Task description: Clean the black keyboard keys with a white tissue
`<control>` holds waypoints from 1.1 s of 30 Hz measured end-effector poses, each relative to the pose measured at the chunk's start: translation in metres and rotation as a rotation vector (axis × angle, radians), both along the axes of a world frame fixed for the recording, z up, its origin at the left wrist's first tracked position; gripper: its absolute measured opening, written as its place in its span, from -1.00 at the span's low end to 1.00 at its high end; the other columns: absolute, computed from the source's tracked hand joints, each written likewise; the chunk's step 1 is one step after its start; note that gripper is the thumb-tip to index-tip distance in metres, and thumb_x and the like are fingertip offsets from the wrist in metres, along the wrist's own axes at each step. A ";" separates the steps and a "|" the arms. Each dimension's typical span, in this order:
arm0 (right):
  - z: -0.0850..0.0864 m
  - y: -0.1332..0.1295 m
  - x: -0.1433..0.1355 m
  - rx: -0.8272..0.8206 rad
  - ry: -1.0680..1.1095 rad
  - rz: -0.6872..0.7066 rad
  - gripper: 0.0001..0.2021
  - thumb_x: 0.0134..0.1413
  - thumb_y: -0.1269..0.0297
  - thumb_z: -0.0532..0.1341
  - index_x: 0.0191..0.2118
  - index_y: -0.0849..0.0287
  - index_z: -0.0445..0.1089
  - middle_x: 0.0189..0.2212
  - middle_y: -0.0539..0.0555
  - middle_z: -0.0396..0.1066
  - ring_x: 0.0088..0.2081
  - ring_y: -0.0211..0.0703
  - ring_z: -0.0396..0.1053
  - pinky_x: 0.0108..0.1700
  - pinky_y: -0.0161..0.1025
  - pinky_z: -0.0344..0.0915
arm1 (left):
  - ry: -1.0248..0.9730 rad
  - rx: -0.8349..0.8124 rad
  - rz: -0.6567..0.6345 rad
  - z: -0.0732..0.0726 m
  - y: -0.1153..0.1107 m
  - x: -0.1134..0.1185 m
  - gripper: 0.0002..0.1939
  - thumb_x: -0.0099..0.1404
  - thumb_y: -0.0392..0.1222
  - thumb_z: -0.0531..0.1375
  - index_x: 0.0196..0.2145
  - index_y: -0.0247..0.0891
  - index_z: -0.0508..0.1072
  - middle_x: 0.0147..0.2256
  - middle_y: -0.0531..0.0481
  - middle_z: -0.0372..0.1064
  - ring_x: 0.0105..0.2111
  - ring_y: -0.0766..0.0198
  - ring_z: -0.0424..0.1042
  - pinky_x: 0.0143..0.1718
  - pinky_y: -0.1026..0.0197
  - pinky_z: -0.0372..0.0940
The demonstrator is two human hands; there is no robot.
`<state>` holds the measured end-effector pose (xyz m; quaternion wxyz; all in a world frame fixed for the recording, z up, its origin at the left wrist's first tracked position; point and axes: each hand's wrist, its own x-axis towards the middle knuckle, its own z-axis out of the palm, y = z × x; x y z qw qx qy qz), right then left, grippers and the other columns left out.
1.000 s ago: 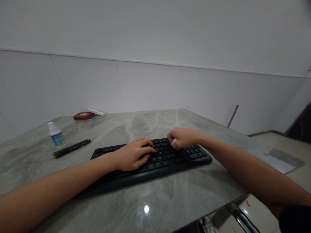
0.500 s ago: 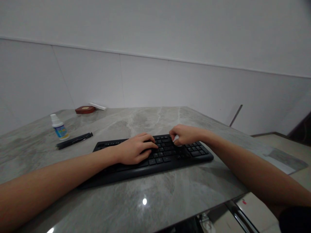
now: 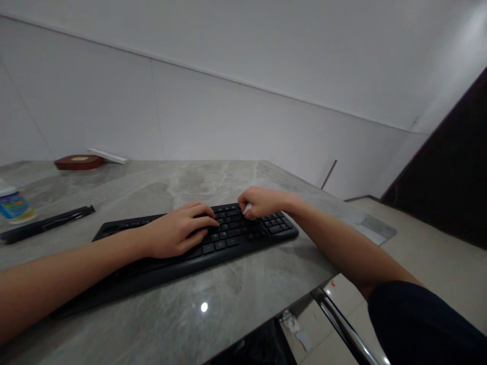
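Note:
A black keyboard (image 3: 228, 249) lies slanted on the grey marbled table (image 3: 243, 284). My left hand (image 3: 180, 230) rests on its middle keys, palm down with the fingers apart, and holds nothing. Over the right part of the keys, my right hand (image 3: 261, 202) is closed around a small white wad (image 3: 248, 209) that looks like tissue or cloth. The wad touches or hovers just above the keys; which one, I cannot tell. The hand hides some keys beneath it.
At the left are a white-capped bottle (image 3: 15, 205) with a blue label and a long black object (image 3: 49, 223). Farther back, a reddish-brown box (image 3: 79, 162) sits by a white strip (image 3: 107, 155). A metal bar (image 3: 342, 324) stands below the table's front edge.
The view has turned to the right, so the table things appear farther left. Both hands stay on the keyboard, with the white wad still in my right hand.

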<state>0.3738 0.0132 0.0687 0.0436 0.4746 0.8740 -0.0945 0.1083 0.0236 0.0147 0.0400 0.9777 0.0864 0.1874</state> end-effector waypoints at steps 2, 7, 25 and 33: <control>-0.001 0.000 0.000 -0.093 -0.010 0.016 -0.82 -0.20 0.40 0.18 -0.37 0.23 0.47 -0.44 0.02 0.46 -0.40 -0.23 0.33 -0.39 -0.35 0.14 | 0.003 0.004 0.004 0.000 0.000 0.000 -0.68 0.40 -0.29 0.00 0.04 -0.19 0.39 -0.04 -0.13 0.28 -0.04 0.11 0.31 0.04 0.03 0.29; -0.003 -0.001 -0.003 0.031 -0.023 0.003 -0.82 -0.17 0.40 0.18 -0.35 0.22 0.47 -0.41 0.04 0.47 -0.38 -0.21 0.33 -0.37 -0.33 0.13 | 0.021 0.002 0.011 0.000 -0.001 0.000 -0.67 0.39 -0.31 0.00 0.05 -0.21 0.38 -0.03 -0.14 0.26 -0.03 0.12 0.29 0.06 0.03 0.27; -0.003 0.011 0.010 0.000 -0.088 -0.027 -0.81 -0.22 0.38 0.18 -0.37 0.23 0.47 -0.43 0.06 0.46 -0.40 -0.19 0.33 -0.40 -0.33 0.13 | 0.034 -0.014 0.018 0.003 -0.003 0.001 -0.67 0.39 -0.32 -0.01 0.05 -0.23 0.37 -0.04 -0.15 0.26 -0.02 0.12 0.28 0.07 0.02 0.26; -0.003 0.013 0.013 -0.037 -0.052 -0.022 -0.81 -0.21 0.38 0.20 -0.36 0.22 0.45 -0.42 0.04 0.46 -0.37 -0.20 0.34 -0.38 -0.34 0.14 | 0.026 -0.005 0.013 0.002 -0.003 0.000 -0.67 0.38 -0.32 0.00 0.05 -0.21 0.37 -0.04 -0.14 0.26 -0.01 0.12 0.28 0.07 0.03 0.26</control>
